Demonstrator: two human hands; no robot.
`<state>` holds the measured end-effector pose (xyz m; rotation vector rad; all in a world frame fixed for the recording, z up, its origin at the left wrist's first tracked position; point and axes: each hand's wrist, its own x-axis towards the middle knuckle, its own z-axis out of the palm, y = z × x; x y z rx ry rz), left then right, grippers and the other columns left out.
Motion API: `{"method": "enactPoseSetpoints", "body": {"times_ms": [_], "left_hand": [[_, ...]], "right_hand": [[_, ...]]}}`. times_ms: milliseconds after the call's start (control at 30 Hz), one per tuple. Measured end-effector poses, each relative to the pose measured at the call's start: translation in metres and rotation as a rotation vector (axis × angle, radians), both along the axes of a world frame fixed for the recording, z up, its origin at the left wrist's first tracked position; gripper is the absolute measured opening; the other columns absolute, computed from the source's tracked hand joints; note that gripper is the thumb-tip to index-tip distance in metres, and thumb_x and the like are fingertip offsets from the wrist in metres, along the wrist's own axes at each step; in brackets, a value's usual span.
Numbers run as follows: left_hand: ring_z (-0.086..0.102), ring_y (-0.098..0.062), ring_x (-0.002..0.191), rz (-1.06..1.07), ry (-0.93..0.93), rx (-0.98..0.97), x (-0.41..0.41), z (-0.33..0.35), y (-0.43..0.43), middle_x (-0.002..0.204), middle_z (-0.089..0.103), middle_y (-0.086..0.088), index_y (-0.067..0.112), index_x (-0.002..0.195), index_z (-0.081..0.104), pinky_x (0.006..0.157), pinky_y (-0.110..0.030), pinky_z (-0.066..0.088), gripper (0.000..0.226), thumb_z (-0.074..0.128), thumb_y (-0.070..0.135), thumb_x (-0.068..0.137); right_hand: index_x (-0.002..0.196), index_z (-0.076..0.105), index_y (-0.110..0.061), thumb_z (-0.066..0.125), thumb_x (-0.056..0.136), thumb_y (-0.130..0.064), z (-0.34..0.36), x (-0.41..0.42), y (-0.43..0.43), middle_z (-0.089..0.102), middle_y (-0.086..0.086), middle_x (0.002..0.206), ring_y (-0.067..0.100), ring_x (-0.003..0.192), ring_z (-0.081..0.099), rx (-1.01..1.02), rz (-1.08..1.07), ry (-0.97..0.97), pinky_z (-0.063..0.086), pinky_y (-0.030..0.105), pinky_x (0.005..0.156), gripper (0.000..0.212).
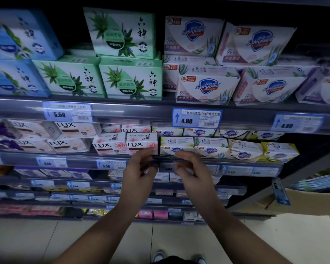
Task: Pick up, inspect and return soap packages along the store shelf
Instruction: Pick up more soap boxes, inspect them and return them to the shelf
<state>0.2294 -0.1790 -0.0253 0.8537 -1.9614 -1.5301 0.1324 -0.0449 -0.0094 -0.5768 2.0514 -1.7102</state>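
Pink roses and the big word LUX are on the soap box (142, 143) at the front of the middle shelf (74, 156), right beside another pink LUX box (109, 146). The left hand (139, 170) is up by this box with its fingers bent, and the tips are at the box's bottom right corner. I cannot tell if it is pinching the box or only touching it. The right hand (191, 170) is just beside it, under a white Safeguard box (176, 147) with a blue shield. Its fingers are bent loosely with a gap to the thumb, and it holds nothing that I can see.

On the shelf above are green boxes (131, 80) with a spiky plant and Chinese writing, blue boxes (17, 77) to the left, and more white Safeguard boxes (208, 88) with a red tag that says 4.9. A blue price label (196, 119) reads 4.80, and another label (68, 112) reads 5.50. A small label (111, 164) near the left hand also says 5.50. The lower shelves are too blurry to read
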Motion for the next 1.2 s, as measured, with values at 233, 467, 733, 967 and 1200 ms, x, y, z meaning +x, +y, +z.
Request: {"method": "enactPoseSetpoints", "body": {"times_ms": [233, 467, 733, 967, 1200], "left_hand": [[0.059, 0.005, 0.105, 0.204, 0.055, -0.014, 0.018, -0.004, -0.024, 0.121, 0.058, 0.013, 0.023, 0.137, 0.051, 0.073, -0.013, 0.053, 0.05, 0.059, -0.002, 0.094], [0.054, 0.014, 0.108, 0.183, 0.011, -0.017, 0.017, 0.001, -0.03, 0.129, 0.056, 0.006, 0.018, 0.145, 0.052, 0.093, -0.038, 0.055, 0.053, 0.062, 0.004, 0.095], [0.059, 0.01, 0.11, 0.206, 0.137, 0.045, 0.027, 0.014, -0.029, 0.127, 0.065, 0.004, 0.022, 0.127, 0.064, 0.096, -0.034, 0.054, 0.037, 0.068, 0.005, 0.095], [0.062, -0.015, 0.08, 0.061, 0.366, 0.096, 0.03, 0.024, -0.023, 0.076, 0.058, -0.01, 0.01, 0.097, 0.054, 0.072, -0.025, 0.054, 0.021, 0.069, -0.004, 0.092], [0.074, -0.011, 0.094, 0.062, 0.256, 0.237, 0.035, 0.022, -0.005, 0.096, 0.077, 0.0, 0.025, 0.111, 0.067, 0.074, -0.022, 0.057, 0.019, 0.071, 0.026, 0.092]], "right_hand": [[0.143, 0.045, -0.042, 0.061, 0.1, -0.018, 0.019, 0.003, -0.046, 0.066, -0.009, 0.115, -0.011, 0.1, 0.061, 0.148, 0.199, 0.019, 0.047, 0.002, 0.068, 0.052], [0.152, 0.042, -0.03, 0.059, 0.101, -0.017, 0.03, 0.002, -0.067, 0.052, -0.009, 0.146, 0.015, 0.119, 0.062, 0.127, 0.174, -0.018, 0.053, 0.039, 0.101, 0.055], [0.126, 0.063, -0.017, 0.056, 0.093, 0.014, 0.041, 0.003, -0.054, 0.066, -0.001, 0.135, 0.012, 0.114, 0.067, -0.177, 0.009, -0.239, 0.056, 0.03, 0.1, 0.045], [0.125, 0.065, -0.014, 0.06, 0.091, 0.011, 0.036, 0.004, -0.028, 0.073, -0.004, 0.128, 0.012, 0.122, 0.066, -0.336, 0.033, -0.294, 0.051, 0.033, 0.103, 0.043], [0.116, 0.07, -0.026, 0.076, 0.092, -0.026, 0.021, 0.0, -0.001, 0.077, -0.005, 0.112, 0.01, 0.105, 0.072, -0.122, 0.104, -0.26, 0.055, 0.027, 0.082, 0.024]]}}
